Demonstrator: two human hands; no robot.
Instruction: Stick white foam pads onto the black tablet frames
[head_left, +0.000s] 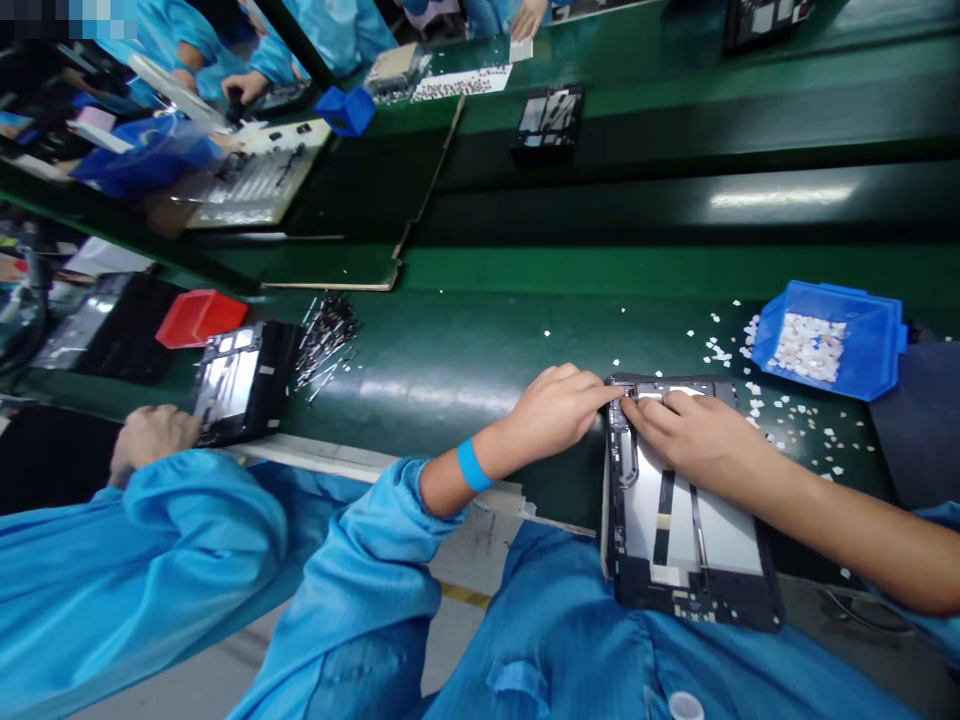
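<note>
An opened tablet lies in front of me at the bench's near edge, its pale inner plate, dark strips and small circuit parts exposed. At its far left corner the index fingertip of my left hand touches the frame, with the other fingers curled in. My right hand reaches across the upper part of the tablet, fingers bent and closed at that same corner. Whatever lies between the fingertips is too small to make out.
A blue bin of small white pieces stands at right, with more pieces scattered around it. To the left are a pile of thin dark strips, a red tray and a co-worker's hand beside another device. Another device stack sits farther back.
</note>
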